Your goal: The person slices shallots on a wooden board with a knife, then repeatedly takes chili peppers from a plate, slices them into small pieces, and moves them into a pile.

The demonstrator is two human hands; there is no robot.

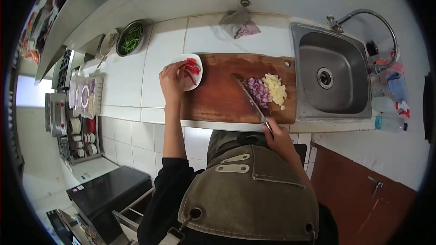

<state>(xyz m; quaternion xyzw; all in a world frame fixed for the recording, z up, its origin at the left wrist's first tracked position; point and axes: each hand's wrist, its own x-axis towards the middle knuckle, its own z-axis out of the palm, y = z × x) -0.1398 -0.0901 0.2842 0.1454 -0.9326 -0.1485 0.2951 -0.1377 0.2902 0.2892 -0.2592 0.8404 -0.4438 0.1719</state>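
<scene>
Two hands | left hand [170,81] on plate [199,73], grip unclear | right hand [278,137] gripping knife [249,96] | advice: steady plate, keep blade on board [218,97].

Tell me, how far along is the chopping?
Done: piles of chopped red onion and pale yellow dice lie on the cutting board. In hand: the right hand grips the knife, blade beside the onion; the left hand rests on the white plate of red chillies. Probably left: the chillies look unchopped, and the bowl of green vegetables sits apart.
</scene>
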